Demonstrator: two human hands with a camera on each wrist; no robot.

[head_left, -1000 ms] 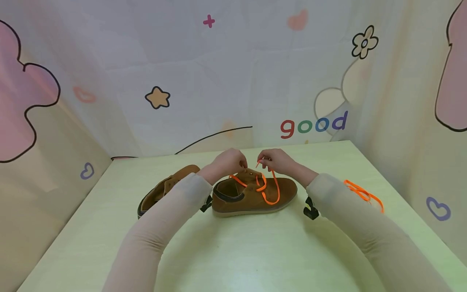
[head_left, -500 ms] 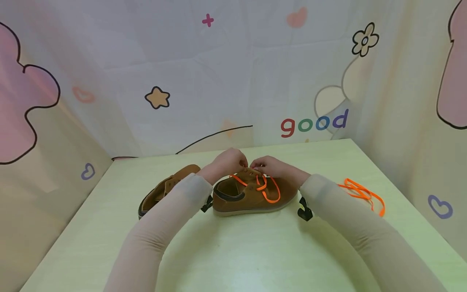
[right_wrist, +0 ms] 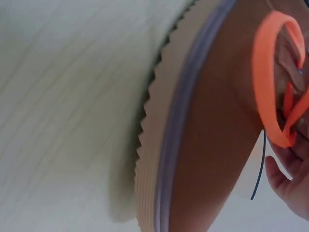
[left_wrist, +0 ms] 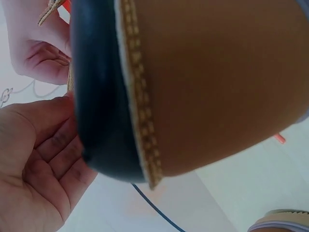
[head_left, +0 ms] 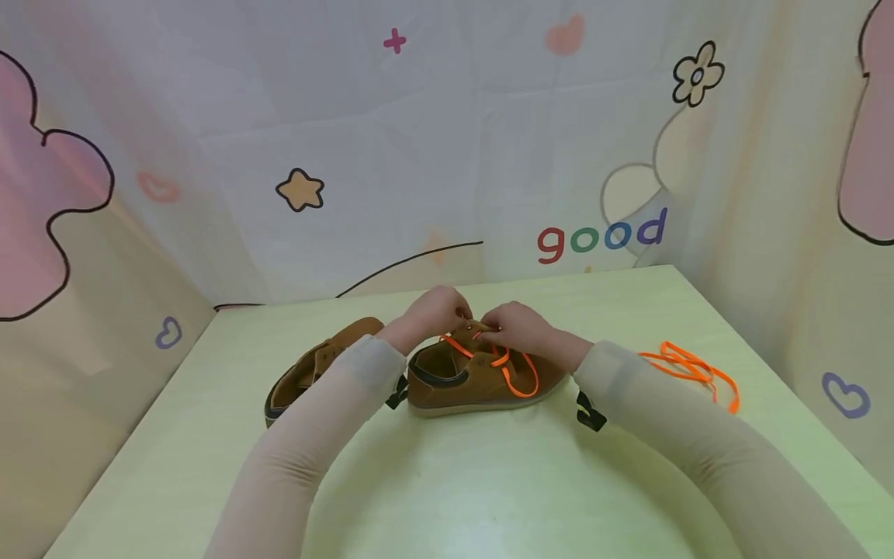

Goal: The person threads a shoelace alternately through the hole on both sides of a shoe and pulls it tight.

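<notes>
A brown lace-up shoe (head_left: 447, 396) stands on the table with its toe to the right. My left hand (head_left: 438, 309) pinches the top of its far eyelet flap (head_left: 469, 330). Close beside it, my right hand (head_left: 522, 328) has its fingertips at the same flap and pinches the end of an orange shoelace (right_wrist: 264, 72). A short orange bit shows at these fingertips. The lace runs across the tongue and hangs in a loop over the near side. In the left wrist view, the dark padded collar (left_wrist: 101, 96) partly hides the fingertips of both hands.
A second brown shoe (head_left: 300, 376) lies at the left, partly behind the left sleeve. Another orange shoelace (head_left: 687, 363) lies bundled on the table at the right. A printed curtain (head_left: 391, 140) hangs behind the table's far edge.
My right hand has moved left and slightly down with the lace end, from apart from the flap to right at it. The left hand has kept its grip on the flap.
</notes>
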